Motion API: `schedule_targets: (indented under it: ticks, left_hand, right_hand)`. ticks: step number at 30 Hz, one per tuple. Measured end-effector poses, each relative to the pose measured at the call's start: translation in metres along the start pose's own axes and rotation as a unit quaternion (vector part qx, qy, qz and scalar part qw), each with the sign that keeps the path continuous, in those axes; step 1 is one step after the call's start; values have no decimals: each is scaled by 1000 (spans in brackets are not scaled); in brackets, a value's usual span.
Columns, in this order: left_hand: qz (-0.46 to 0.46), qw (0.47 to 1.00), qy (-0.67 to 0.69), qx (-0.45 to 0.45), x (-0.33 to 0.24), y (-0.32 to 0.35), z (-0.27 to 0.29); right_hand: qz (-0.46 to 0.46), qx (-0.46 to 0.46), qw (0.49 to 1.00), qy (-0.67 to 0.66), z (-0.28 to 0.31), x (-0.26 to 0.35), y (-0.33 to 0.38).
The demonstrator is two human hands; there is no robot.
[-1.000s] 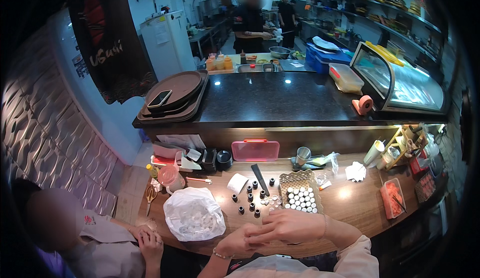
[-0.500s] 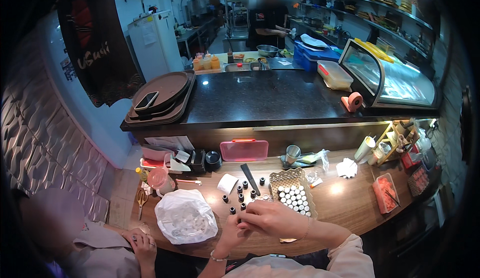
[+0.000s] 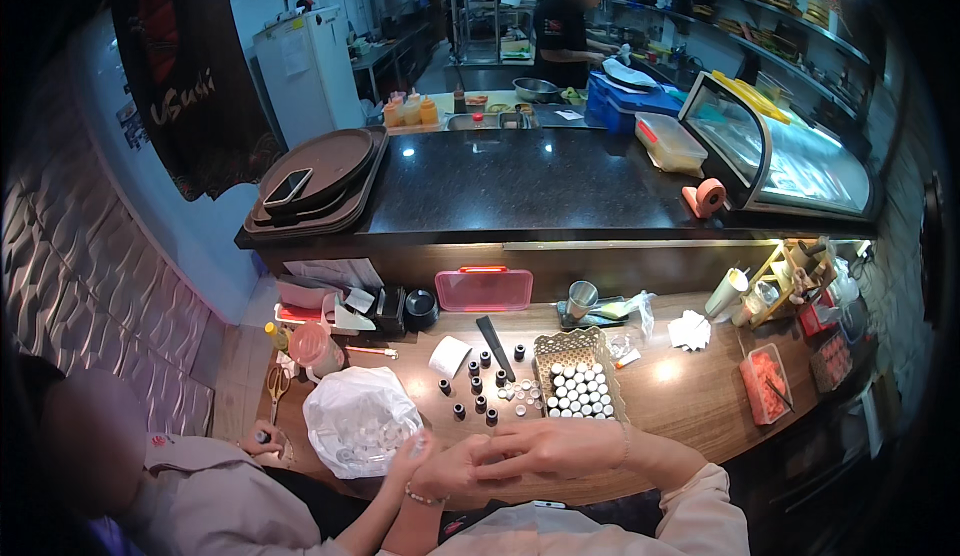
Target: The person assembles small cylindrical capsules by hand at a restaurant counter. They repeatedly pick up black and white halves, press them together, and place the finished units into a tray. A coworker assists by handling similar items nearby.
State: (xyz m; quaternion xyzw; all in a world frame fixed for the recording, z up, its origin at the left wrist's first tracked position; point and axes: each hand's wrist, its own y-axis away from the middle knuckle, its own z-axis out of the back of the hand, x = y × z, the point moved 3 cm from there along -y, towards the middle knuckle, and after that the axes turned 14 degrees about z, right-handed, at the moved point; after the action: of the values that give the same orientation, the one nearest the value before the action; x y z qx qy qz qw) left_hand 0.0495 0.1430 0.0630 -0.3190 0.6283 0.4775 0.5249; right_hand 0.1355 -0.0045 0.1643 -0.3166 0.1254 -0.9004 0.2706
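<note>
Small vials (image 3: 478, 386), dark, cylindrical, on wood counter (image 3: 690, 406) | L hand (image 3: 450, 471) & R hand (image 3: 550, 446) together, fingers' grip unclear

Hands (image 3: 505, 456) now slightly farther left.

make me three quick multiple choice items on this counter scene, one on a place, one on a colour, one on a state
1. Where does the basket of white-capped bottles stand?
A. right of the loose dark bottles
B. on the stacked brown trays
C. inside the white plastic bag

2. What colour is the flat lidded box at the back of the wooden counter?
A. green
B. pink
C. black

3. How are the left hand and right hand?
A. spread far apart
B. together, touching
C. both inside the basket

Key: 1 A, the loose dark bottles stand to its left. 2 B, the box shows pink. 3 B, the hands meet at the counter's near edge beside the white plastic bag.
</note>
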Motion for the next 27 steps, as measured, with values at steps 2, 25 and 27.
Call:
schedule_targets:
  ticks: [2, 25, 27]
  left_hand:
    - [-38, 994, -98, -25, 6, -3, 2]
    - [-91, 983, 12, -159, 0, -17, -9]
    - [-127, 976, 11, -174, -6, -18, -12]
  right_hand:
    - [10, 12, 1000, 15, -3, 2, 2]
    - [-123, -61, 982, 127, 16, 12, 6]
    - [-125, -53, 984, 117, 19, 15, 5]
